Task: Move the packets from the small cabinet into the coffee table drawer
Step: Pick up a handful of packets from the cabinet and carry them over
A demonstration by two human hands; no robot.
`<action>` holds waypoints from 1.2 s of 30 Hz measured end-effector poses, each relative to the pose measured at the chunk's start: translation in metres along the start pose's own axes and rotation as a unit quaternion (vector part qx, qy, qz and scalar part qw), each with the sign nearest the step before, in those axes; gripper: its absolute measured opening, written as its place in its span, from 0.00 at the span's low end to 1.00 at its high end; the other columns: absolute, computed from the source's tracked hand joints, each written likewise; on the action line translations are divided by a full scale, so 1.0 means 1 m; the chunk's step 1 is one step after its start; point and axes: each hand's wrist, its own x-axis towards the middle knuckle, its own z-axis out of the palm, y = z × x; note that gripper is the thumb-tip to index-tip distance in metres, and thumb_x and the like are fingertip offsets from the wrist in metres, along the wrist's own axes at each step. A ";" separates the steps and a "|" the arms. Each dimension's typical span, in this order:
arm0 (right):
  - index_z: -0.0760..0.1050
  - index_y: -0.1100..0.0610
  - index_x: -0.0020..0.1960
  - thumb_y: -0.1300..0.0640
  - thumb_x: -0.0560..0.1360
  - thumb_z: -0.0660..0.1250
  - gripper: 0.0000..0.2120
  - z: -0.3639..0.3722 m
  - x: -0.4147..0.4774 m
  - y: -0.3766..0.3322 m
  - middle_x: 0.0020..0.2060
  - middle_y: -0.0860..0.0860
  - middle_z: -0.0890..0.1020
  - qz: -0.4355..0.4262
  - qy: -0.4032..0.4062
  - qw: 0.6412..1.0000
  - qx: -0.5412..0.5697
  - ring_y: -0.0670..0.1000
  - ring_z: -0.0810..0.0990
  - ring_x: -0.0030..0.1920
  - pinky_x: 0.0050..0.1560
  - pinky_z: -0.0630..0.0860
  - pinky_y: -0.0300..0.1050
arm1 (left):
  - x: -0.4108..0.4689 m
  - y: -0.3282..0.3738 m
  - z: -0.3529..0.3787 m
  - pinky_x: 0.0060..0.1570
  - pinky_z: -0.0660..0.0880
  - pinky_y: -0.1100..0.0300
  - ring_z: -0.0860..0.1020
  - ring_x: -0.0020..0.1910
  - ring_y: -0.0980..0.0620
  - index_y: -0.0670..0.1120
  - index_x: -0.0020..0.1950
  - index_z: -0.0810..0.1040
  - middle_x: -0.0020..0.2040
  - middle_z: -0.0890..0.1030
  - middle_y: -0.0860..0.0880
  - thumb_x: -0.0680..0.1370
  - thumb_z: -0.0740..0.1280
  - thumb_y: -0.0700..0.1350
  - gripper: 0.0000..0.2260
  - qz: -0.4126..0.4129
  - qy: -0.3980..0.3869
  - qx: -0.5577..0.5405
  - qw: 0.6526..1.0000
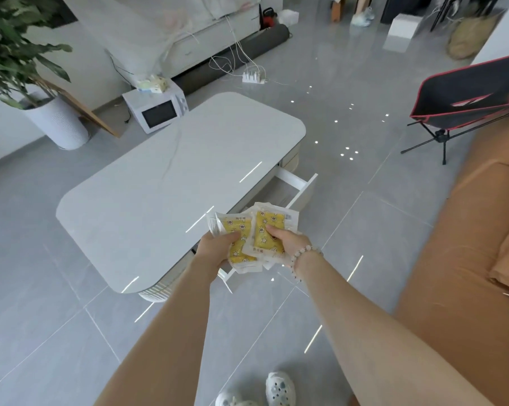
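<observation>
Yellow crinkly packets (252, 238) (star-printed, flat) sit pinched in fingers (272, 230) of left hand (215, 244) and right hand (288, 243).

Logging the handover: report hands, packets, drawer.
Both busy: left hand and right hand each grip yellow packets. The coffee table drawer stands open just beyond. Nothing seen blocking it.

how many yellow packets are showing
2: left packet in the left hand, right packet in the right hand, over the open drawer; more may hide behind.
</observation>
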 end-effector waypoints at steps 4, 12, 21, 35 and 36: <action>0.81 0.59 0.47 0.50 0.56 0.81 0.23 -0.008 0.016 -0.006 0.43 0.54 0.86 0.013 0.003 1.000 0.021 0.56 0.85 0.46 0.54 0.80 0.54 | 0.013 0.003 0.013 0.42 0.79 0.55 0.81 0.43 0.46 0.43 0.54 0.76 0.49 0.81 0.44 0.76 0.69 0.38 0.08 -0.010 0.001 0.002 1.000; 0.80 0.58 0.49 0.50 0.64 0.79 0.18 -0.019 0.049 -0.043 0.46 0.53 0.85 0.004 0.014 1.000 0.020 0.54 0.84 0.48 0.57 0.79 0.51 | 0.052 0.035 0.041 0.54 0.78 0.49 0.82 0.50 0.43 0.41 0.57 0.76 0.52 0.82 0.42 0.76 0.69 0.39 0.11 -0.005 -0.012 0.026 1.000; 0.80 0.56 0.53 0.38 0.44 0.78 0.41 -0.008 0.127 -0.105 0.45 0.50 0.85 0.038 0.019 0.999 -0.016 0.53 0.84 0.49 0.58 0.77 0.50 | 0.129 0.088 0.070 0.50 0.79 0.50 0.82 0.45 0.44 0.43 0.49 0.76 0.46 0.82 0.45 0.76 0.70 0.39 0.04 -0.015 -0.013 0.021 1.000; 0.78 0.58 0.55 0.37 0.51 0.79 0.38 -0.035 0.217 -0.168 0.48 0.52 0.84 0.088 0.025 0.995 -0.035 0.54 0.83 0.50 0.58 0.77 0.51 | 0.216 0.130 0.136 0.46 0.79 0.53 0.82 0.48 0.43 0.40 0.58 0.77 0.52 0.82 0.42 0.76 0.68 0.37 0.10 -0.068 -0.019 0.012 0.997; 0.78 0.58 0.54 0.39 0.56 0.78 0.34 -0.040 0.221 -0.172 0.48 0.52 0.84 0.092 0.024 0.995 -0.040 0.54 0.83 0.50 0.59 0.77 0.51 | 0.220 0.131 0.142 0.48 0.79 0.52 0.82 0.49 0.43 0.39 0.59 0.77 0.53 0.82 0.42 0.76 0.68 0.37 0.11 -0.076 -0.016 0.012 0.997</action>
